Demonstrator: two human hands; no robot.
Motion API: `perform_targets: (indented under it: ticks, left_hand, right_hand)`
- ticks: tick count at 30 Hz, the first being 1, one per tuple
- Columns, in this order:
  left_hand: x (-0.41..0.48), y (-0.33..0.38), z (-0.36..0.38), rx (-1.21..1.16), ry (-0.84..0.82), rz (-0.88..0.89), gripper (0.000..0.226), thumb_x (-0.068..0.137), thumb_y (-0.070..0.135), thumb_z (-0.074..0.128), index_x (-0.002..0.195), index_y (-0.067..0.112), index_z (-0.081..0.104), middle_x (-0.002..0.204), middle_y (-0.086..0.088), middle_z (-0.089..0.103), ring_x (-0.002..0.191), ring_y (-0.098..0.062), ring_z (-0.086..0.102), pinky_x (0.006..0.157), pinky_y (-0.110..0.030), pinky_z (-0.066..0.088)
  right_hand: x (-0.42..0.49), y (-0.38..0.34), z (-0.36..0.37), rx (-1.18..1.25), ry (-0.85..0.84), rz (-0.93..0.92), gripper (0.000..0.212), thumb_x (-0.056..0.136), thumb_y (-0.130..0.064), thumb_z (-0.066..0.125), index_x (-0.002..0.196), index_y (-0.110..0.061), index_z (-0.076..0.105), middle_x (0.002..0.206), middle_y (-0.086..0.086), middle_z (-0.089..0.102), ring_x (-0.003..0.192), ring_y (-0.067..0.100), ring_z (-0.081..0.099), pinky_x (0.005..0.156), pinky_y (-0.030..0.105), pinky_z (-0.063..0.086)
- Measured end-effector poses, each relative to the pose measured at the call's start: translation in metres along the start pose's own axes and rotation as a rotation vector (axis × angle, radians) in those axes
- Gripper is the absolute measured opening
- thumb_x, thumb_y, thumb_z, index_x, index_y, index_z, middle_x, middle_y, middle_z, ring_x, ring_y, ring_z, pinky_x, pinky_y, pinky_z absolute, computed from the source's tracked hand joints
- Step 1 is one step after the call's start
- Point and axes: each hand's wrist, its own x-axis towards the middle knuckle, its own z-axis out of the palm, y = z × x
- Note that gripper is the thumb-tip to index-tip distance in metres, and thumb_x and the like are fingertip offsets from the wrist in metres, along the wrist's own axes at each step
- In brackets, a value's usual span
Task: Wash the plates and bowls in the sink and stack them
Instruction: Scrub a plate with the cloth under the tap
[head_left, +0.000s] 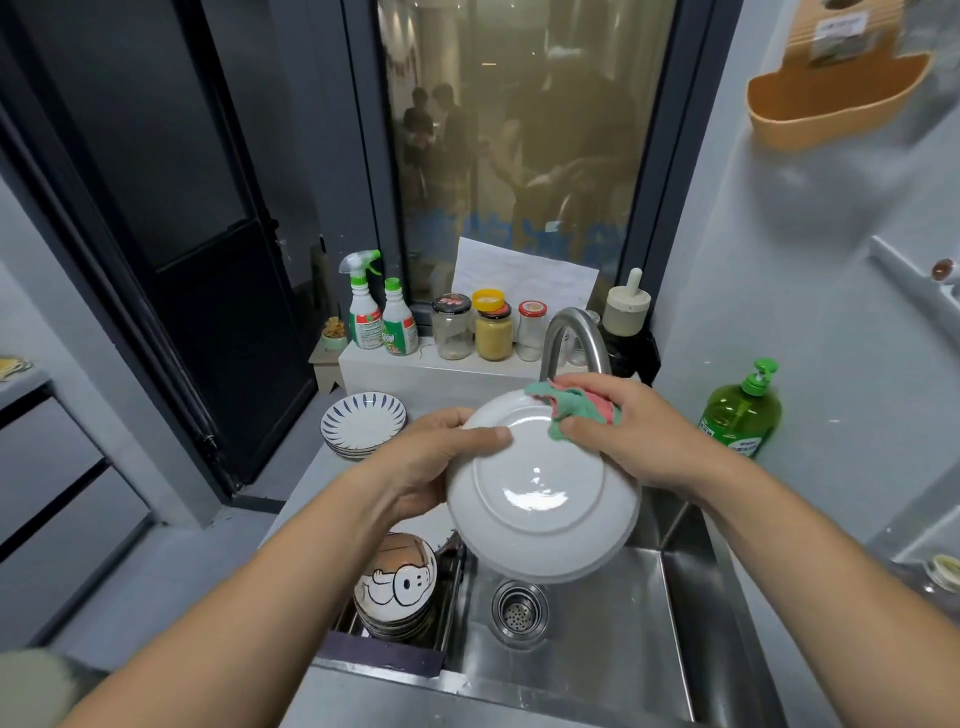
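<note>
I have the white plate (543, 493) up in the air over the steel sink (634, 639), tilted so that its underside and foot ring face me. My left hand (431, 462) grips it at the rim's ten o'clock. The thumb lies flat across the underside, and the fingers curl round behind, where I cannot see them. My right hand (628, 431) is at the rim's one o'clock, its fingers clamped on a bunched green and pink cloth (574, 410) that it presses against the plate's edge. Straight below the plate, at six o'clock, sits the round drain strainer (521, 609) in the sink floor. At seven o'clock from the plate a stack of bowls (397, 587), the top one with a cartoon figure, rests in a rack at the sink's left side. At ten o'clock a stack of blue-striped plates (362, 423) stands on the grey counter. The curved faucet (571, 338) rises at twelve o'clock behind my right hand, with jars (491, 327) and two spray bottles (382, 317) lined along the ledge beyond it. A green soap bottle (740, 413) stands at two o'clock, against the right wall.
</note>
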Motion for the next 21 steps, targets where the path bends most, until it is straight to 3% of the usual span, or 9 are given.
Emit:
perform_targets:
  ticks: [2, 4, 6, 8, 10, 13, 15, 18, 21]
  left_hand:
    - [0.003, 0.003, -0.002, 0.018, -0.028, 0.002, 0.061, 0.069, 0.012, 0.082, 0.125, -0.001, 0.063, 0.11, -0.025, 0.073, 0.089, -0.034, 0.071, 0.08, -0.041, 0.061]
    - [0.008, 0.003, 0.001, -0.041, 0.038, 0.078, 0.061, 0.068, 0.011, 0.081, 0.125, -0.003, 0.064, 0.101, -0.022, 0.075, 0.08, -0.031, 0.072, 0.075, -0.038, 0.061]
    - [0.011, 0.002, 0.009, -0.096, 0.164, 0.161, 0.051, 0.073, 0.006, 0.081, 0.121, -0.001, 0.066, 0.095, -0.017, 0.076, 0.076, -0.028, 0.072, 0.072, -0.035, 0.061]
    - [0.015, -0.004, 0.015, -0.196, 0.291, 0.207, 0.037, 0.084, 0.004, 0.076, 0.119, 0.004, 0.065, 0.101, -0.016, 0.077, 0.084, -0.029, 0.072, 0.076, -0.038, 0.061]
    - [0.019, -0.012, 0.018, -0.318, 0.383, 0.24, 0.034, 0.088, 0.004, 0.072, 0.121, 0.006, 0.062, 0.108, -0.016, 0.077, 0.09, -0.028, 0.073, 0.079, -0.041, 0.061]
    - [0.023, -0.022, 0.024, -0.441, 0.477, 0.284, 0.034, 0.09, 0.006, 0.07, 0.122, 0.011, 0.06, 0.106, -0.01, 0.077, 0.085, -0.02, 0.074, 0.07, -0.035, 0.063]
    - [0.024, -0.028, 0.024, -0.495, 0.539, 0.303, 0.036, 0.091, 0.006, 0.069, 0.124, 0.014, 0.058, 0.11, -0.009, 0.075, 0.091, -0.021, 0.072, 0.076, -0.037, 0.061]
    - [0.026, -0.038, 0.013, -0.523, 0.61, 0.307, 0.038, 0.09, 0.005, 0.07, 0.125, 0.014, 0.058, 0.114, -0.011, 0.074, 0.097, -0.025, 0.071, 0.086, -0.044, 0.06]
    - [0.027, -0.051, -0.007, -0.486, 0.577, 0.283, 0.037, 0.091, 0.002, 0.068, 0.125, 0.012, 0.059, 0.117, -0.014, 0.075, 0.106, -0.031, 0.072, 0.092, -0.047, 0.059]
  right_hand:
    - [0.001, -0.001, 0.0, -0.024, -0.01, -0.013, 0.051, 0.091, -0.024, 0.072, 0.138, -0.033, 0.056, 0.124, -0.018, 0.06, 0.105, -0.001, 0.06, 0.087, 0.016, 0.046]
    - [0.003, 0.004, 0.007, 0.023, 0.051, -0.02, 0.053, 0.095, -0.025, 0.067, 0.143, -0.034, 0.05, 0.134, -0.014, 0.057, 0.113, -0.001, 0.057, 0.09, 0.013, 0.044]
    - [0.006, 0.013, 0.019, 0.061, 0.169, 0.0, 0.053, 0.1, -0.026, 0.058, 0.149, -0.036, 0.041, 0.144, -0.007, 0.048, 0.127, 0.008, 0.051, 0.104, 0.022, 0.041]
    - [0.006, 0.019, 0.038, 0.085, 0.272, 0.03, 0.056, 0.104, -0.026, 0.05, 0.155, -0.034, 0.029, 0.15, -0.002, 0.035, 0.134, 0.011, 0.041, 0.112, 0.024, 0.029]
    - [0.003, 0.024, 0.062, 0.128, 0.333, 0.061, 0.061, 0.105, -0.027, 0.045, 0.158, -0.033, 0.015, 0.157, -0.001, 0.023, 0.141, 0.013, 0.032, 0.11, 0.02, 0.019]
    - [-0.001, 0.025, 0.098, 0.154, 0.369, 0.087, 0.066, 0.107, -0.027, 0.039, 0.159, -0.034, -0.001, 0.164, -0.001, 0.003, 0.15, 0.015, 0.013, 0.105, 0.017, 0.011]
    - [-0.001, 0.03, 0.117, 0.194, 0.342, 0.087, 0.068, 0.107, -0.024, 0.037, 0.157, -0.036, -0.007, 0.166, 0.001, -0.006, 0.152, 0.015, 0.007, 0.107, 0.017, 0.009]
    - [0.001, 0.037, 0.136, 0.208, 0.273, 0.093, 0.07, 0.107, -0.023, 0.038, 0.157, -0.038, -0.009, 0.165, 0.002, -0.002, 0.152, 0.02, 0.012, 0.111, 0.02, 0.013]
    - [0.02, 0.043, 0.14, 0.224, 0.285, 0.119, 0.067, 0.106, -0.024, 0.04, 0.16, -0.034, 0.001, 0.162, 0.003, 0.013, 0.146, 0.021, 0.027, 0.11, 0.02, 0.017]
